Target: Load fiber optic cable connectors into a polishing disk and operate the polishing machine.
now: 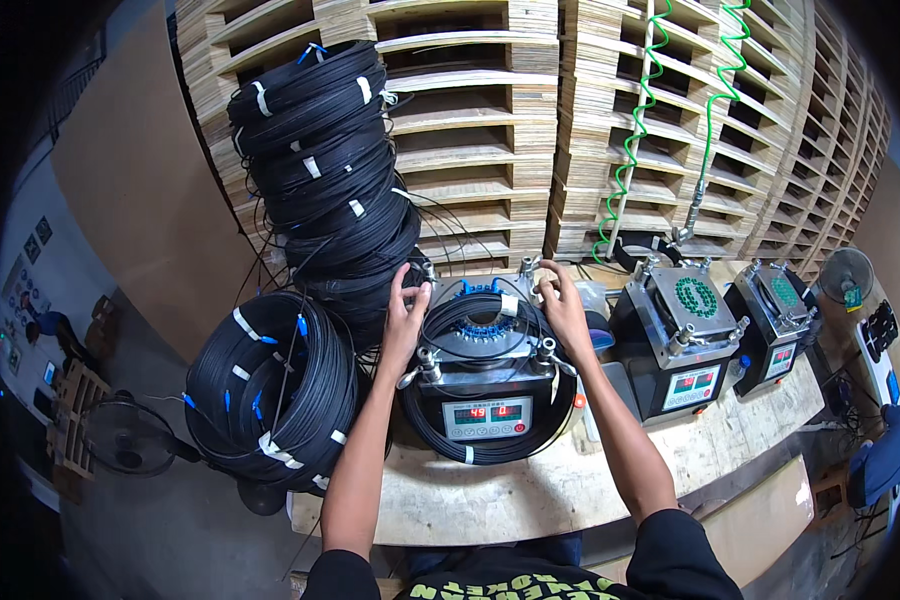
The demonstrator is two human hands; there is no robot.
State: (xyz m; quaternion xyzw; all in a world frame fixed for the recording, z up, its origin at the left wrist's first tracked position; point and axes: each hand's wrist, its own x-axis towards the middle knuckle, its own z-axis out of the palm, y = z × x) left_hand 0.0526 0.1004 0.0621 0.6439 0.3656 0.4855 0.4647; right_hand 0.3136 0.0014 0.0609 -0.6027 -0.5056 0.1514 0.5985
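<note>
My left hand [406, 310] rests on the left rim of a black cable coil [475, 312] that lies on top of a small grey machine [485, 395] with a red digit display. My right hand [562, 300] grips the coil's right rim near a white tape band. The coil sits around blue pegs on the machine's top plate. Another loop of black cable [490, 448] hangs around the machine's base.
A tall stack of black cable coils [325, 160] stands behind at the left, and a large coil [270, 390] leans beside the bench. Two similar machines [685, 345] [775, 315] stand to the right. Wooden pallets [490, 120] and green spiral hoses [635, 130] fill the back.
</note>
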